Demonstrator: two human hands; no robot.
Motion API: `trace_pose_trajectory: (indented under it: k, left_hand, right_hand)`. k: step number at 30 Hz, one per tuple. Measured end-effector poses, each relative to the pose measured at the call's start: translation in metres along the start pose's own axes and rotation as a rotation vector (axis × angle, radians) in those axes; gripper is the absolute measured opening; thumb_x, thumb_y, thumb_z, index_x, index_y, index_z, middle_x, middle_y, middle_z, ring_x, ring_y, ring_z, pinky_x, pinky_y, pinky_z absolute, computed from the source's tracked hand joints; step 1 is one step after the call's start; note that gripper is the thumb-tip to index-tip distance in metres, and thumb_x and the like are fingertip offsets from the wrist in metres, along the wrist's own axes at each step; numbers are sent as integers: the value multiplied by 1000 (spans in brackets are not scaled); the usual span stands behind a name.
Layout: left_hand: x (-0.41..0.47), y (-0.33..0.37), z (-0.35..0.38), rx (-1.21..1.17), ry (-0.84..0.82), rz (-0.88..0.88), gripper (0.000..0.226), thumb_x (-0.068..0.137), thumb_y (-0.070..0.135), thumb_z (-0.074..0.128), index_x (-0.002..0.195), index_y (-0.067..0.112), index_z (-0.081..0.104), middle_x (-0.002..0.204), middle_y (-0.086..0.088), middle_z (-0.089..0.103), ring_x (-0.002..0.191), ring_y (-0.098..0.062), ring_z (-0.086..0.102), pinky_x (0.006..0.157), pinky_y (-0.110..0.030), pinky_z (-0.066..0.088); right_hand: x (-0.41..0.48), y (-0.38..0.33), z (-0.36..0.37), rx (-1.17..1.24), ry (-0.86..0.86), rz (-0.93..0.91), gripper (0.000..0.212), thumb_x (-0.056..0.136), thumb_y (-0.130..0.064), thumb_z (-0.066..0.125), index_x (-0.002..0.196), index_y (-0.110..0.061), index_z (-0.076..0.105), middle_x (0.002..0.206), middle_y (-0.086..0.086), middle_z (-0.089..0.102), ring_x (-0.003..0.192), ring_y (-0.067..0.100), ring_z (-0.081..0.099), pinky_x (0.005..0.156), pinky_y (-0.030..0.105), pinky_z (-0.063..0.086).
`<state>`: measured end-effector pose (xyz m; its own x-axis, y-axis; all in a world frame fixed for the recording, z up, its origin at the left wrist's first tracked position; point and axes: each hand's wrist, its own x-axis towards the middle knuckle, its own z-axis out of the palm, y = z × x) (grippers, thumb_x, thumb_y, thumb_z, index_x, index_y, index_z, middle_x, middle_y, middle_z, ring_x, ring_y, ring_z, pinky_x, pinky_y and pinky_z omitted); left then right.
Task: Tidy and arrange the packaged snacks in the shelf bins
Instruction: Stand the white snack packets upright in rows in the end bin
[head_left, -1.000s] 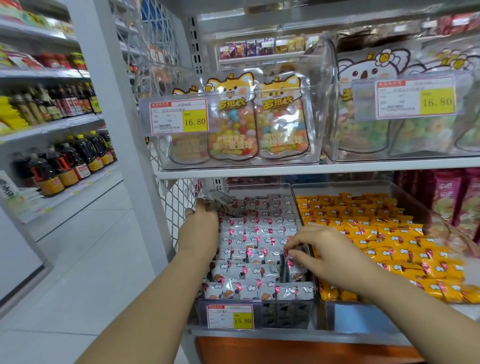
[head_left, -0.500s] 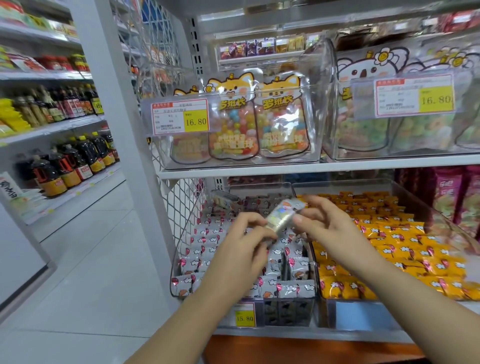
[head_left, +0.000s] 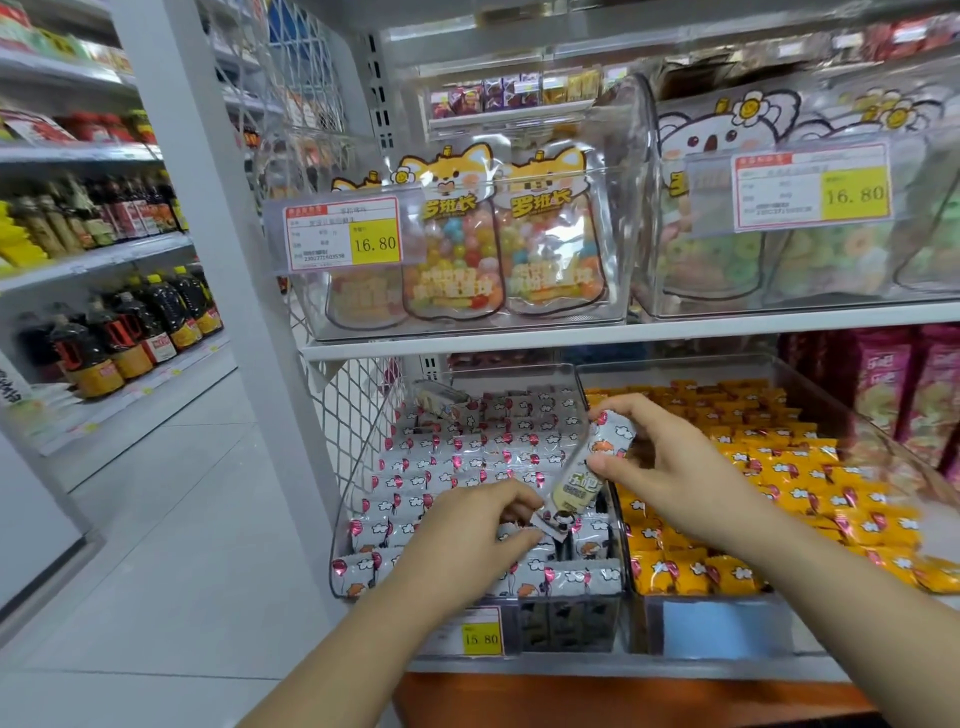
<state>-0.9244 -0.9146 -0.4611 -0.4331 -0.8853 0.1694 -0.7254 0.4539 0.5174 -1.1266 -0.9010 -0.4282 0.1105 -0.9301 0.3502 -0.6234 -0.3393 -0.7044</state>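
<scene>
One small white snack packet (head_left: 582, 480) is all that's in play, held tilted in the air just above the front-right part of the clear bin (head_left: 519, 370) full of matching white packets. The person's left hand (head_left: 467, 527) pinches the crimped bottom end, and the right hand (head_left: 680, 460) has its fingertips clamped on the upper half. It looks feather-light, with a crinkly and probably slick film wrapper and likely something crushable inside, so the flat sealed ends seem the safer spots to grab rather than the middle. The rows in the bin are packed tight, with a dark gap (head_left: 567, 543) right under the packet where it'd probably slot in. The orange-packet bin (head_left: 644, 618) sits right alongside, a wire mesh panel (head_left: 358, 400) closes the left, and the shelf board (head_left: 571, 340) above limits headroom at the back, where a loose packet (head_left: 441, 399) lies askew.
</scene>
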Motion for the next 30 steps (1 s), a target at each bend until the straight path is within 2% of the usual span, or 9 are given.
trace_pose_trajectory:
  k: [3, 6, 8, 12, 15, 18, 22, 26, 30]
  left_hand:
    - [0, -3, -1, 36, -42, -16, 26, 88, 40, 61, 112, 30, 62, 98, 20, 63, 90, 2, 57, 86, -21, 46]
    - [7, -5, -1, 101, -95, -34, 23, 87, 41, 62, 105, 28, 67, 99, 13, 67, 86, -4, 59, 79, -22, 46]
    - [12, -8, -2, 140, -111, -32, 14, 87, 37, 64, 96, 27, 68, 94, 10, 69, 84, -6, 61, 79, -24, 47]
    - [12, -16, -6, 152, -110, -22, 8, 90, 28, 60, 82, 27, 61, 81, 7, 67, 70, -7, 57, 68, -22, 45]
    - [9, -18, -4, 199, -69, 21, 7, 93, 25, 55, 87, 22, 58, 81, 5, 64, 74, -11, 57, 67, -24, 44]
    - [8, -17, -1, 217, -14, 57, 6, 95, 25, 52, 93, 22, 57, 80, 8, 59, 73, -10, 53, 63, -23, 38]
    - [9, -16, 3, 186, 10, 81, 7, 95, 21, 51, 89, 21, 53, 71, 14, 50, 69, -9, 48, 61, -25, 37]
    - [7, -19, 4, 144, 90, 94, 9, 96, 19, 48, 87, 20, 50, 70, 15, 46, 64, -1, 43, 56, -14, 30]
    - [4, -20, -1, 144, 106, 124, 8, 97, 19, 47, 91, 18, 53, 71, 16, 45, 63, 4, 43, 55, -12, 33]
  right_hand:
    - [2, 2, -8, -88, -45, -1, 33, 87, -33, 62, 115, -39, 46, 82, -5, 59, 67, 5, 52, 60, 18, 42]
    - [4, 2, -11, -124, -81, -22, 33, 88, -34, 61, 116, -40, 44, 112, -10, 59, 96, 6, 53, 73, 20, 43]
    - [6, 1, -9, -157, -85, -36, 34, 89, -34, 59, 119, -38, 44, 123, -13, 54, 93, -2, 48, 71, 18, 36]
    - [7, -1, -5, -248, -108, -25, 37, 91, -36, 57, 125, -35, 43, 113, -10, 57, 55, -6, 36, 57, 11, 31]
    - [6, -5, 0, -288, -201, -47, 37, 91, -37, 56, 124, -36, 42, 85, -7, 59, 61, 2, 47, 56, 17, 35]
    - [6, -12, 6, -321, -284, -92, 39, 91, -35, 57, 126, -37, 41, 98, -2, 65, 88, 10, 60, 74, 24, 47]
    - [6, -15, 12, -329, -301, -125, 44, 91, -35, 57, 131, -35, 39, 115, 2, 65, 104, 15, 60, 89, 32, 49]
    - [4, -16, 14, -247, -158, -112, 42, 90, -36, 58, 129, -35, 42, 100, 3, 68, 82, 10, 63, 72, 24, 49]
    - [1, -16, 14, -234, -80, -102, 42, 88, -36, 61, 126, -33, 44, 88, -4, 67, 80, 0, 62, 57, 9, 38]
